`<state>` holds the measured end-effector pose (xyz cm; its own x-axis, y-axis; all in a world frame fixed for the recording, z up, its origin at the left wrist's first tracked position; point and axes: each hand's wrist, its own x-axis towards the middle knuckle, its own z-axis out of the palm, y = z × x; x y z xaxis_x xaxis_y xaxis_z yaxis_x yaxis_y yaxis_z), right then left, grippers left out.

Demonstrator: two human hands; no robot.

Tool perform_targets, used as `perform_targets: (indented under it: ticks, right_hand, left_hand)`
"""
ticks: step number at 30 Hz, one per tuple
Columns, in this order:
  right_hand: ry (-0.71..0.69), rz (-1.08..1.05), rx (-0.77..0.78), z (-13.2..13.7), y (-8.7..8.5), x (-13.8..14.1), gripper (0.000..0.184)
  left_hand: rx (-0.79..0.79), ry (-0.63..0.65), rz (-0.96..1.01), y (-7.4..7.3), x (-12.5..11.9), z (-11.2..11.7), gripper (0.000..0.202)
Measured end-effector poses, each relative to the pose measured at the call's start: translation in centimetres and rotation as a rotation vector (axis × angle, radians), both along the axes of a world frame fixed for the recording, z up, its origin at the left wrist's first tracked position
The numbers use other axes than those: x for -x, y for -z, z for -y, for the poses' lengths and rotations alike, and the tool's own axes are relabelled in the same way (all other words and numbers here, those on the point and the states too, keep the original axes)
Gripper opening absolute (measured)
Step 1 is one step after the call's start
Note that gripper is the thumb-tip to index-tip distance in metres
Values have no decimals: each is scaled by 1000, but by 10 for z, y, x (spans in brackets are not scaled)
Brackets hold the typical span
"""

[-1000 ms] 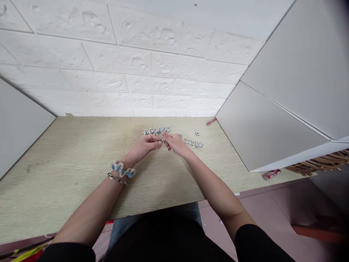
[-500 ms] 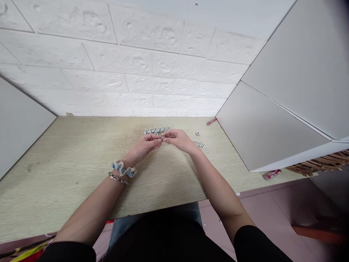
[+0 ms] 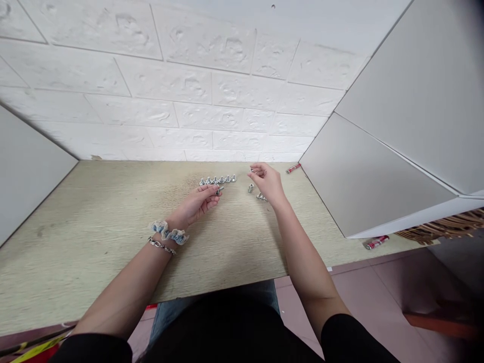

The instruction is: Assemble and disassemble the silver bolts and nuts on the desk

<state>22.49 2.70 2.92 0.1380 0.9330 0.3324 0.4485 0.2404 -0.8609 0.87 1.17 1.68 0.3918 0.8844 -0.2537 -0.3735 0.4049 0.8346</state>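
Note:
My left hand (image 3: 196,204) is closed on a small metal bolt (image 3: 221,190), pinched between thumb and fingertips with its shank pointing right. Just behind it, several bolts (image 3: 222,179) fitted with washers stand upright in a row on the wooden tabletop (image 3: 124,212). Over to the right, my right hand (image 3: 267,182) is raised above the table, thumb and fingers apart. A small shiny spot shows by its fingertips, too small to name. Below those fingertips sits a little stack of metal nuts or washers (image 3: 250,188). More screws (image 3: 260,196) lie partly hidden by the right hand.
A red battery (image 3: 293,168) lies at the back right corner, and another red battery (image 3: 377,242) near the right front edge. Grey panels (image 3: 378,176) stand at the right, a white brick-patterned wall (image 3: 196,118) behind. Woven wicker (image 3: 442,225) shows beneath the right panel.
My hands were together at the bolt. The right hand has come away to the right and opened, uncovering the small stack; the left hand keeps the bolt, slightly left of before.

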Motion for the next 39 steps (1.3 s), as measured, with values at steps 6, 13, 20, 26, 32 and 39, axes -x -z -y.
perform_targets:
  ticks: [6,13,20,26,32,39]
  right_hand:
    - [-10,316,134,-1,-2,-25,13]
    - [-79,443,167,-2,5,-25,27]
    - [-136,521,157,-3,9,-22,37]
    - [-129,574,175,-1,7,-19,36]
    - [-129,599,180,-1,9,-18,36]
    - [-131,610,168,-2,9,-18,34]
  left_hand:
    - [-2,-2,-4,3,-1,0,7]
    - [13,-5,-8,3,-1,0,6]
    - [8,6,-13,5,-1,-2,7]
    - [7,11,-28,4,-1,-1,6]
    - [2,5,-29,3,-1,-1,5]
    - [4,7,-27,4,-1,-1,5]
